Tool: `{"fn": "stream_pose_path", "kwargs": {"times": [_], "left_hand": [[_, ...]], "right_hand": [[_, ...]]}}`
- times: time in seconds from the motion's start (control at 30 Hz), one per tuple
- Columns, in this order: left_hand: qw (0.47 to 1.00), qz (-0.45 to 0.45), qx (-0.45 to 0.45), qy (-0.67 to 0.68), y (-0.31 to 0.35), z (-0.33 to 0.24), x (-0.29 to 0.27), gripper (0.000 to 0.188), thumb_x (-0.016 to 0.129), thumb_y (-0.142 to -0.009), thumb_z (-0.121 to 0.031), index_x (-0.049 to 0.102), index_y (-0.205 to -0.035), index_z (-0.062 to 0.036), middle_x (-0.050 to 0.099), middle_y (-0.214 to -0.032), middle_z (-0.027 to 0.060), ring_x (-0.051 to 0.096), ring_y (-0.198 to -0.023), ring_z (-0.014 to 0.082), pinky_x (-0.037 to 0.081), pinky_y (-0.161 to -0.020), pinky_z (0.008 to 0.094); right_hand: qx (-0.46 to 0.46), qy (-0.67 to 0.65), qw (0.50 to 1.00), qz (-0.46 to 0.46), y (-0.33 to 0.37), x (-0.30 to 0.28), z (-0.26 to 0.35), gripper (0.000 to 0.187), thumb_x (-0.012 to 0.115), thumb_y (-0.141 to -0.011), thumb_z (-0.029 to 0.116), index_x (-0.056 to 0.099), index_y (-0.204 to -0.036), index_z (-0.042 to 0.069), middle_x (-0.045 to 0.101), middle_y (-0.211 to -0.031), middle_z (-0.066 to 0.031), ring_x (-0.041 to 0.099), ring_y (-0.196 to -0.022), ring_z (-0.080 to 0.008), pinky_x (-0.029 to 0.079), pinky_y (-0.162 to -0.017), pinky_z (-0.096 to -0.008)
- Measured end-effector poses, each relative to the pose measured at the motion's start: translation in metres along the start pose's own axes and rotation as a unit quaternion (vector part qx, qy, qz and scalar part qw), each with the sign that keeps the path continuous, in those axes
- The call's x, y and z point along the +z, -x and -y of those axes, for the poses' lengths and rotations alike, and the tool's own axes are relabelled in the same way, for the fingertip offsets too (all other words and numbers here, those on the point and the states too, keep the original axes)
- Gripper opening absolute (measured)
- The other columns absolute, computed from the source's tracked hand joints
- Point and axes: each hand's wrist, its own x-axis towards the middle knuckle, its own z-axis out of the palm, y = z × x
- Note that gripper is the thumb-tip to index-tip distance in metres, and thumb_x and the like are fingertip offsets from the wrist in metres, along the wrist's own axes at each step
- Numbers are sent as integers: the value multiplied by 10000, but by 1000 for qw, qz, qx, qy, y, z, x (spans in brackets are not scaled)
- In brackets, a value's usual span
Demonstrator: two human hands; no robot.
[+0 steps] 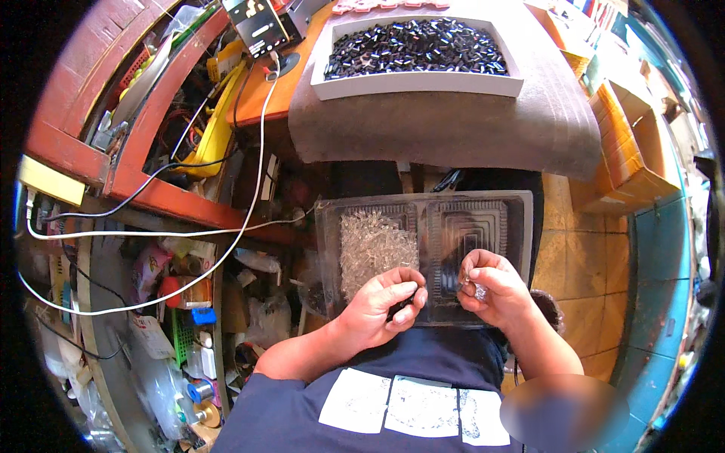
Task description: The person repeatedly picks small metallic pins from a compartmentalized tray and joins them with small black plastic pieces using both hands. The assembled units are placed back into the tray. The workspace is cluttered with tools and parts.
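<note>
A clear plastic two-part tray (423,260) rests on my lap. Its left part bears a heap of small clear, thin pieces (377,249). Over the tray's near edge, my left hand (387,302) is closed around small black pieces (402,302), partly hidden by the fingers. To its right, above the right part of the tray, my right hand (491,285) is curled with thumb and forefinger pinched together. Small clear, shiny pieces (480,291) show between its fingers. The two hands are a short way apart.
Ahead, a white shallow box (415,85) full of small black pieces stands on a grey-covered table (445,124). A phone-like device (257,26) stands at far left with a white cable (260,158). Cluttered shelves (181,325) lie left; a cardboard box (630,143) stands right.
</note>
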Motion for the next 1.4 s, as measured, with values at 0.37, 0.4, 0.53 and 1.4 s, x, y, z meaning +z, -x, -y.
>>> {"fn": "stream_pose_path", "kwargs": {"times": [0.37, 0.4, 0.53, 1.4], "left_hand": [[997, -17, -11, -71, -2, 8, 7, 174, 465, -949, -184, 563, -976, -42, 594, -763, 92, 452, -460, 94, 356, -417, 200], [998, -14, -11, -68, -2, 8, 7, 179, 466, -949, -191, 562, -969, -41, 588, -753, 87, 450, -459, 95, 357, -420, 202], [998, 12, 1, -57, -4, 9, 5, 191, 466, -950, -203, 560, -941, -38, 561, -716, 69, 440, -458, 97, 355, -425, 207], [992, 99, -42, 60, -5, 9, 7, 136, 436, -954, -132, 532, -1016, -57, 544, -769, 62, 427, -460, 66, 331, -403, 180]], "right_hand": [[-9, 25, 997, -66, 10, -3, 3, 103, 607, -831, 86, 527, -836, 22, 540, -624, -95, 508, -486, -167, 328, -388, -209], [-12, 25, 997, -66, 11, -2, 3, 104, 607, -835, 90, 528, -833, 22, 548, -629, -88, 515, -484, -164, 326, -386, -205], [-19, 30, 997, -71, 13, -1, 4, 111, 615, -835, 91, 529, -836, 21, 559, -637, -76, 519, -476, -148, 325, -382, -200], [-4, 21, 999, -44, 22, 5, 0, 79, 598, -847, 84, 540, -851, 32, 594, -650, -89, 541, -472, -151, 325, -374, -198]]}}
